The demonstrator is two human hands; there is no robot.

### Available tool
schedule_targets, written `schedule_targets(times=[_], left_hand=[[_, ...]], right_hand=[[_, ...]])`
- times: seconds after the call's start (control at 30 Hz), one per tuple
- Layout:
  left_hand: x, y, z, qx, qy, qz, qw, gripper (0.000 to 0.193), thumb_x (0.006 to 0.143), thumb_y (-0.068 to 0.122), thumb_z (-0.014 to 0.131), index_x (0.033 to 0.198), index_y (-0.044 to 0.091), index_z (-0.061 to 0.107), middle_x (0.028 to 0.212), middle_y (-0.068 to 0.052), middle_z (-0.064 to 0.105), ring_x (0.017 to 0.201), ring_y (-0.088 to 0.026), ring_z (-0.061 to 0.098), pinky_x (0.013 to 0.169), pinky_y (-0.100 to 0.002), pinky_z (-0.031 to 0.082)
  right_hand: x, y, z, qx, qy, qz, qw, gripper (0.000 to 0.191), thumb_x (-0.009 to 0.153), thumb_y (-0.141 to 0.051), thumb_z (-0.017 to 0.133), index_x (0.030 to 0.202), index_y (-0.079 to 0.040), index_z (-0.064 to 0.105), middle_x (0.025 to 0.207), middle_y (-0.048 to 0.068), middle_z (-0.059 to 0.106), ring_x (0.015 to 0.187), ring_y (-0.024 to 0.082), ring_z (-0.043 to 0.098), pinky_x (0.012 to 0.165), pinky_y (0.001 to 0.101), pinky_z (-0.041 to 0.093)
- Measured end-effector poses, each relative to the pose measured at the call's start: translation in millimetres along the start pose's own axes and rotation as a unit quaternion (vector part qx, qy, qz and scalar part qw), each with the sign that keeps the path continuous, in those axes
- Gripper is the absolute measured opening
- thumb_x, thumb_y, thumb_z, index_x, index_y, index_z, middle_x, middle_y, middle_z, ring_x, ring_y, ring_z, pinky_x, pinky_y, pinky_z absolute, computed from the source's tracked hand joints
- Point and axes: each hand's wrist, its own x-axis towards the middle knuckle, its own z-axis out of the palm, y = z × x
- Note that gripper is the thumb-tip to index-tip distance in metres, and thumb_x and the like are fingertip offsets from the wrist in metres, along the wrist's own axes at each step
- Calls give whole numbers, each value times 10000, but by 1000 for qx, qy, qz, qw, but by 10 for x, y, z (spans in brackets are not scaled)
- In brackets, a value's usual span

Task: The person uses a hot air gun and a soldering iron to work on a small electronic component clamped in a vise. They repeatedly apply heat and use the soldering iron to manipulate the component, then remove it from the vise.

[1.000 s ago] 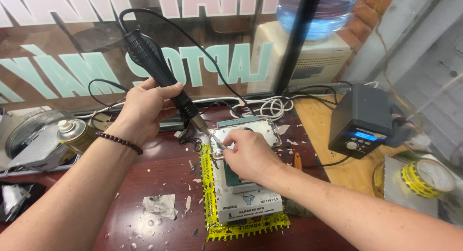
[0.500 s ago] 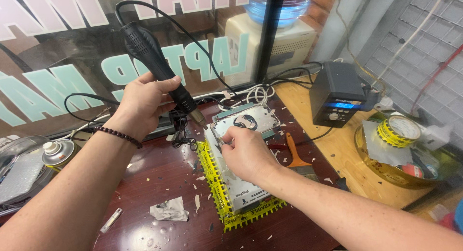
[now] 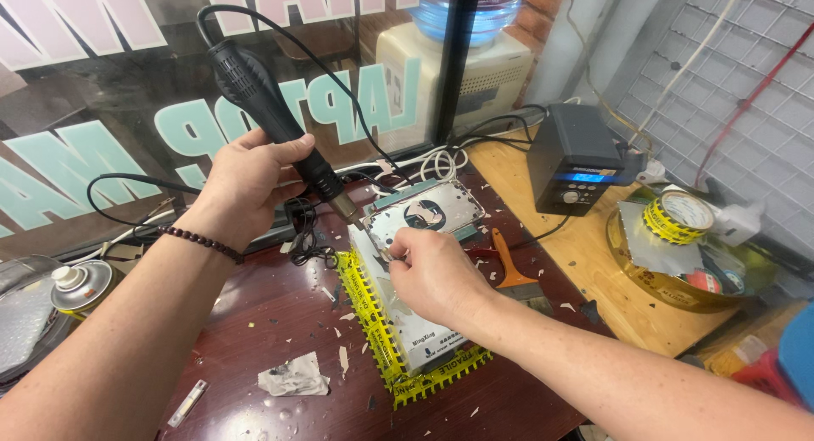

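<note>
My left hand point(image 3: 250, 178) grips a black corded hot-air wand point(image 3: 271, 110), its metal nozzle pointing down at a silver phone frame point(image 3: 424, 212). The frame lies on a white work pad point(image 3: 415, 339) edged with yellow tape. My right hand point(image 3: 432, 271) rests on the pad with fingers pinched on a thin metal tool point(image 3: 383, 252) at the frame's near left edge, just under the nozzle. A bead bracelet point(image 3: 203, 242) circles my left wrist.
A black control station with a blue display point(image 3: 577, 170) stands on the wooden board at right. An orange-handled tool point(image 3: 509, 267) lies beside the pad. A bowl with a yellow tape roll point(image 3: 678, 216) sits far right, a spray can point(image 3: 76, 284) far left. Scraps litter the dark red table point(image 3: 254, 339).
The view has swung left and down a little, so everything sits further right. Both hands hold their grips; the nozzle stays over the frame's edge by my right fingers.
</note>
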Motion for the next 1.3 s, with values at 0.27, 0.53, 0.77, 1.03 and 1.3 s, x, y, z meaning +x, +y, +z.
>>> schedule_targets(times=[0.27, 0.53, 0.77, 1.03, 1.3], left_hand=[[-5, -12, -72, -10, 11, 9, 1000, 126, 891, 125, 729, 1009, 100, 691, 959, -28, 711, 908, -181, 675, 884, -362, 526], [56, -21, -38, -16, 3, 8, 1000, 125, 893, 132, 732, 1010, 107, 695, 944, -16, 703, 875, -163, 658, 843, -345, 519], [104, -18, -23, -5, 4, 12, 1000, 107, 907, 138, 733, 994, 99, 684, 945, -23, 698, 867, -157, 648, 820, -338, 509], [89, -31, -26, -3, 0, 9, 1000, 110, 908, 138, 730, 999, 92, 688, 935, -21, 698, 861, -157, 649, 829, -333, 528], [109, -64, -22, -14, 6, 6, 1000, 110, 907, 148, 732, 1001, 102, 699, 932, -15, 697, 839, -149, 644, 820, -325, 532]], right_hand=[[137, -36, 85, -8, 32, -31, 999, 159, 847, -93, 639, 957, -22, 729, 804, 197, 749, 771, 320, 755, 739, 398, 579], [38, 37, 217, -35, 81, -100, 991, 141, 880, -50, 591, 925, 16, 707, 842, 238, 737, 822, 388, 732, 738, 437, 572], [138, 21, 217, 22, 72, -55, 996, 166, 855, -68, 615, 959, 12, 717, 858, 218, 745, 818, 348, 758, 744, 405, 583], [95, -39, 249, -24, 90, -102, 990, 169, 892, -54, 581, 941, 19, 726, 837, 223, 748, 782, 337, 753, 726, 403, 577], [208, -68, 204, 163, 27, 110, 980, 169, 874, -134, 643, 990, -22, 697, 793, 155, 765, 633, 309, 736, 578, 410, 559]])
